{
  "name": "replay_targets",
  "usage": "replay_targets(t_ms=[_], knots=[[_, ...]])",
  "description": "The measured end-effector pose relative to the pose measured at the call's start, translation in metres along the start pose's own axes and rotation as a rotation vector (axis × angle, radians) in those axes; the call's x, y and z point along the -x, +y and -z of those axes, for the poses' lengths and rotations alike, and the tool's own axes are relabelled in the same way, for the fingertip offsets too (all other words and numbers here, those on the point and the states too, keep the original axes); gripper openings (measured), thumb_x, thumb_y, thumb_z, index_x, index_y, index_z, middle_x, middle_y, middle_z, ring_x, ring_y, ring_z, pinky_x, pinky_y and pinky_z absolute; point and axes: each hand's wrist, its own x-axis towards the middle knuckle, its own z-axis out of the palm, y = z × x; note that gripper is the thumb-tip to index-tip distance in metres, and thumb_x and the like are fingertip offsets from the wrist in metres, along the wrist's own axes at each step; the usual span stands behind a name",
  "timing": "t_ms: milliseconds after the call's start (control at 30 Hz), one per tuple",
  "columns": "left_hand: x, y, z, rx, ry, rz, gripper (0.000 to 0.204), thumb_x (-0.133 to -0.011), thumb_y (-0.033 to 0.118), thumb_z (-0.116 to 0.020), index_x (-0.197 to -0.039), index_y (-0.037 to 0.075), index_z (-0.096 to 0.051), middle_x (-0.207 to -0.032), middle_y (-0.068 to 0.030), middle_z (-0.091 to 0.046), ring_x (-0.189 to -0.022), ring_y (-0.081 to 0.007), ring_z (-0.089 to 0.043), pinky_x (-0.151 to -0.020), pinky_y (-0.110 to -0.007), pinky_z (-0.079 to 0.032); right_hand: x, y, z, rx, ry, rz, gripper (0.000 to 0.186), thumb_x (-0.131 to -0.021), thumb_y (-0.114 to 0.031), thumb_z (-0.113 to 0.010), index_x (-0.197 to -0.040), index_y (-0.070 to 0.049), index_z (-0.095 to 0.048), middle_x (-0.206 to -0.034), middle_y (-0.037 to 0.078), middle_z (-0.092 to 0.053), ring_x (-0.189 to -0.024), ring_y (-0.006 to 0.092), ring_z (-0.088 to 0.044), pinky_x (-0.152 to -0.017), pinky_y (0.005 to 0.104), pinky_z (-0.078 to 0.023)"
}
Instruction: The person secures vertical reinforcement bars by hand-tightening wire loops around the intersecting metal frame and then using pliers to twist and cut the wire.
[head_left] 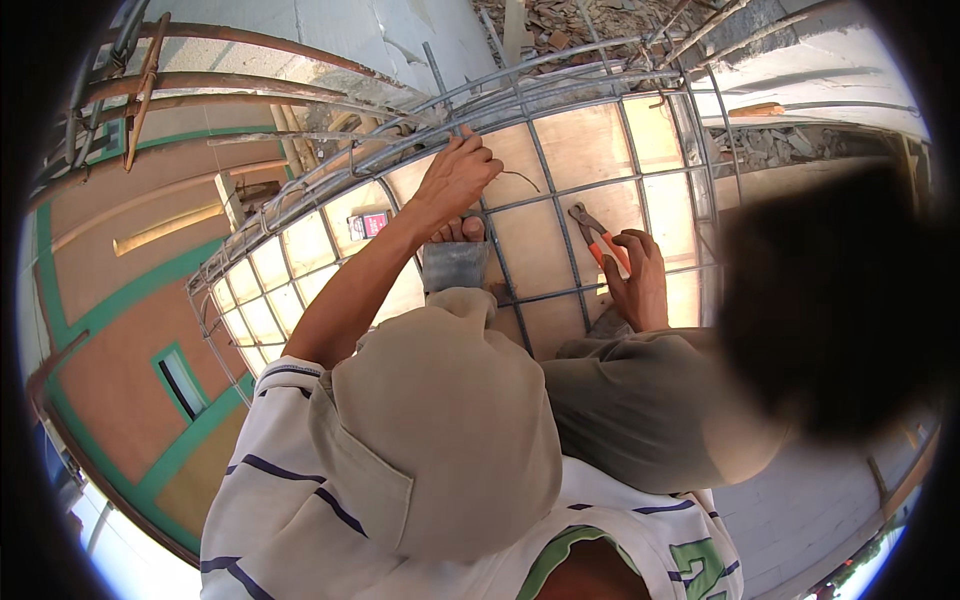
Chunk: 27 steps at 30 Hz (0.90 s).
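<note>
My left hand [460, 170] is closed at the bars along the far edge of a steel rebar mesh [545, 195]. A thin dark tie wire [524, 179] sticks out from its curled fingers; the fingertips are partly hidden. To the right, my right hand [640, 278] grips a pair of pincers [604, 246] by their orange handles. The pincers' dark metal head points away from me, above the mesh, and no wire shows between the jaws. Pale plywood panels [590, 150] lie under the bars.
My bent knee [440, 420] and sandalled foot [457, 265] are between my arms. A small pink-and-white pack [369, 224] lies left of the foot. Rusty bars [240, 88] cross the upper left. Rubble [575, 30] lies beyond the mesh. A blurred dark shape [830, 300] covers the right side.
</note>
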Motion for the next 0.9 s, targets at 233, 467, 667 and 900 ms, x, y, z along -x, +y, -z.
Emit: replay_targets(t_ms=[233,467,667,900], knots=[[-0.006,0.059,0.038,0.371,0.287,-0.009,0.015,-0.081,0.005,-0.062,-0.096,0.005,-0.065,-0.091,-0.0095,-0.066,-0.090,-0.0283,-0.064,-0.079,-0.040,-0.052,-0.044,-0.032,-0.011,-0.872,-0.201,-0.360,0.039,-0.098,-0.029,-0.061,-0.124,0.000,-0.064,-0.117,0.012,-0.067,-0.103,0.0233,-0.065,-0.084,0.0346,-0.052],[-0.030,0.100,0.028,0.590,0.205,0.003,0.011,-0.089,0.009,-0.060,-0.097,0.002,-0.065,-0.084,-0.0128,-0.066,-0.080,-0.0311,-0.065,-0.072,-0.043,-0.052,-0.063,-0.025,-0.021,-1.375,0.029,-0.501,0.028,-0.101,-0.026,-0.058,-0.111,-0.002,-0.068,-0.111,0.008,-0.067,-0.101,0.0153,-0.063,-0.082,0.0300,-0.050],[-0.043,0.110,0.039,1.070,-0.267,0.288,0.022,-0.099,0.016,-0.054,-0.107,-0.001,-0.066,-0.081,-0.0076,-0.066,-0.073,-0.0147,-0.064,-0.070,-0.031,-0.051,-0.064,-0.016,-0.009,-1.252,0.231,-0.408,0.027,-0.102,-0.026,-0.055,-0.108,-0.002,-0.066,-0.091,0.006,-0.070,-0.088,0.0148,-0.064,-0.077,0.0296,-0.051],[-0.064,0.127,0.041,1.239,-0.373,0.261,0.028,-0.103,0.018,-0.049,-0.105,-0.003,-0.066,-0.083,-0.0052,-0.067,-0.074,-0.0127,-0.063,-0.074,-0.029,-0.052,-0.069,-0.021,0.004,-0.874,0.470,-0.181,0.022,-0.102,-0.017,-0.053,-0.107,0.001,-0.064,-0.080,0.006,-0.065,-0.073,0.0131,-0.062,-0.065,0.0263,-0.050]])
